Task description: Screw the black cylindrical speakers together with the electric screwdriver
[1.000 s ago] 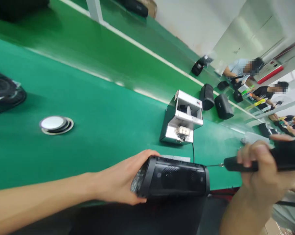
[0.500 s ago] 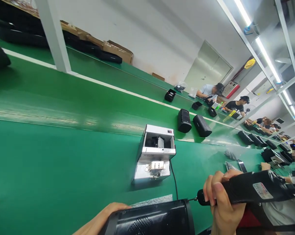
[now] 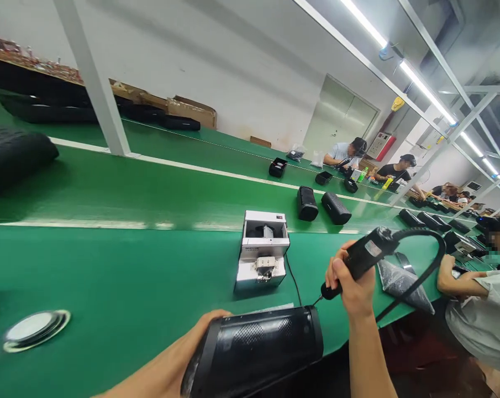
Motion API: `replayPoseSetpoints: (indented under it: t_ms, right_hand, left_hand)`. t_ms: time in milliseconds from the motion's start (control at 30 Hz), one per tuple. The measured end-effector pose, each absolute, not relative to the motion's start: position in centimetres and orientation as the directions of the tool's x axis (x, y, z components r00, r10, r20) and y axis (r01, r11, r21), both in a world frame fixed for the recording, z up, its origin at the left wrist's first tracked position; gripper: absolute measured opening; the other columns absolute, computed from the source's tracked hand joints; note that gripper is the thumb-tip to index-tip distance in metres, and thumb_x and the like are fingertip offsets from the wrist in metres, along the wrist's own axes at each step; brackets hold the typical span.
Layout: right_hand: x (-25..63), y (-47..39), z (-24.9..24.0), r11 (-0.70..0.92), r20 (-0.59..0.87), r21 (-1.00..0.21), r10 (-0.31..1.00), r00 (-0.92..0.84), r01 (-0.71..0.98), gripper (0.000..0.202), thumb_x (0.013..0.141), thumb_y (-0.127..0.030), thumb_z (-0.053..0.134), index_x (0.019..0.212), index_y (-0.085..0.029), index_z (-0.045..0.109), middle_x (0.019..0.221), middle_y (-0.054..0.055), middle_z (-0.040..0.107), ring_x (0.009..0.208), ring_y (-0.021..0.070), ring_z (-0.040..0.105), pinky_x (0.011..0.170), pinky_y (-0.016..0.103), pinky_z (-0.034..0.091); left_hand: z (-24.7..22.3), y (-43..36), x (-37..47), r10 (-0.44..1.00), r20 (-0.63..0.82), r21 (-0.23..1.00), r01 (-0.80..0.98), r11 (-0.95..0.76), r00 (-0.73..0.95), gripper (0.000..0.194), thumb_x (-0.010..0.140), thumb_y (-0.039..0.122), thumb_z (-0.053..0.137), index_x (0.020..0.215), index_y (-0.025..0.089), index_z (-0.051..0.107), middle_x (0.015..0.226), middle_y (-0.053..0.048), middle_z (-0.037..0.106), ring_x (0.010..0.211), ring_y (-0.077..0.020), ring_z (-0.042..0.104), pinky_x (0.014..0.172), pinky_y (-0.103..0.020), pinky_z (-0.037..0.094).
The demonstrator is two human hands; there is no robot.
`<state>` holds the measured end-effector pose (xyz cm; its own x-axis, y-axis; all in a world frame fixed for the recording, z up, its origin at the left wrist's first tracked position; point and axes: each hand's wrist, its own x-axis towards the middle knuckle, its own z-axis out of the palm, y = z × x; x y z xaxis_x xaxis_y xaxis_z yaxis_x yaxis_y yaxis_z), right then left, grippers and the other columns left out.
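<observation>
Black speaker (image 3: 256, 351) lies on its side at the near edge of the green table (image 3: 121, 287), left hand (image 3: 179, 359) cupped around its end. Right hand (image 3: 353, 282) has its fingers (image 3: 338, 271) wrapped tight on the electric screwdriver (image 3: 363, 257), bit angled at the speaker's upper right corner. Behind them sits a white screw feeder (image 3: 263, 257).

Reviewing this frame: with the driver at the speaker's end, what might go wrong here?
The speaker overhangs the green table's near edge, held only by the left hand; it might roll or drop. The right hand holds the electric screwdriver tilted, so its bit might slip. Its looping cable may snag the bag.
</observation>
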<state>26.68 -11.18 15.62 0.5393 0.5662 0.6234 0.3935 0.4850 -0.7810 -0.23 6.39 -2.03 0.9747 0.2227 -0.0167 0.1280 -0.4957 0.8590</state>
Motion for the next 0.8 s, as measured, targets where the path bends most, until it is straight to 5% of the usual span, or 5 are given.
replayPoseSetpoints:
  t_ms: [167,333,600,800]
  right_hand:
    - [25.3,-12.0,21.0,0.624,0.748,-0.654,0.453,0.485,0.427,0.038,0.097,-0.032,0.084,0.121,-0.025,0.057,0.064,-0.009,0.054,0.044,0.0123,0.046,0.042,0.021,0.044]
    - [23.4,-6.9,22.9,0.686,0.83,-0.514,0.248,0.499,0.515,0.029,0.091,-0.017,0.073,0.116,-0.022,0.059,0.063,-0.009,0.054,0.045,0.0146,0.049,0.044,0.026,0.044]
    - [23.7,2.0,19.9,0.623,0.799,-0.584,0.328,0.505,0.52,0.028,0.082,-0.032,0.074,0.099,-0.022,0.055,0.062,-0.009,0.056,0.042,0.0148,0.053,0.043,0.027,0.046]
    - [24.3,3.5,18.9,0.573,0.761,-0.633,0.339,0.553,0.52,0.034,0.074,-0.034,0.071,0.101,-0.023,0.054,0.058,-0.011,0.053,0.037,0.0154,0.048,0.037,0.026,0.041]
  left_hand:
    - [1.2,5.5,-1.2,0.28,0.065,0.864,0.086,-0.496,0.958,0.103,0.079,0.038,0.079,0.166,0.027,0.024,0.154,-0.015,0.058,0.135,-0.0323,0.065,0.121,-0.045,0.055]
    - [0.0,3.4,-1.5,0.363,0.05,0.9,0.116,-0.42,0.93,0.145,0.079,0.05,0.093,0.176,0.024,-0.011,0.176,-0.024,0.03,0.163,-0.0418,0.039,0.137,-0.064,0.033]
    - [-0.9,1.3,-0.6,0.499,0.176,0.927,0.028,-0.373,0.848,0.134,0.08,0.038,0.097,0.177,0.034,0.005,0.172,-0.018,0.033,0.163,-0.0405,0.038,0.136,-0.063,0.036]
    - [-0.8,1.6,-0.3,0.485,0.207,0.914,0.008,-0.406,0.85,0.145,0.078,0.036,0.101,0.178,0.037,-0.004,0.171,-0.018,0.034,0.163,-0.0418,0.035,0.135,-0.064,0.037]
